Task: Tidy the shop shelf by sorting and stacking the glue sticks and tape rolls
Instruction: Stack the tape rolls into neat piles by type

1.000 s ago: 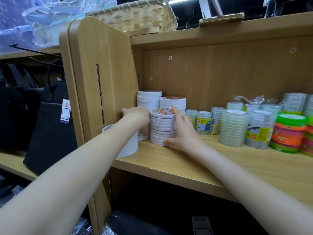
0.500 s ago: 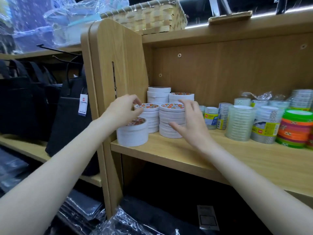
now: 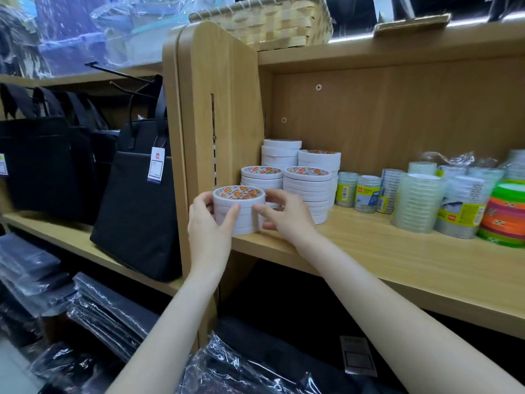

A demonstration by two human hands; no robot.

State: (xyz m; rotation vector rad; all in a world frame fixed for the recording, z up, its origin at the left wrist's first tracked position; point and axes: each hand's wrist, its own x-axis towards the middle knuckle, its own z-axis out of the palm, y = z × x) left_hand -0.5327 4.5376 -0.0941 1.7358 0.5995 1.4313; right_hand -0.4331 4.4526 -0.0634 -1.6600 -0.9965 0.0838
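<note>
Front stack of white tape rolls now gripped from both sides at the shelf's front left corner.

I note the short front stack (image 3: 240, 211) stands on the wooden shelf (image 3: 397, 251), and both hands have closed in on it. The left hand (image 3: 208, 223) curls round its left flank, thumb across the near face; the right hand (image 3: 284, 216) pinches the right flank with thumb and fingertips. Half a second ago the left hand rested over the top of this stack and the right hand lay open by the taller stack (image 3: 308, 194), which now stands untouched just beyond the right fingers. In my judgement, the stack is being squared or readied for a shift. Clear tape packs (image 3: 417, 203) stand well to the right of the fingers, unhandled.
</note>
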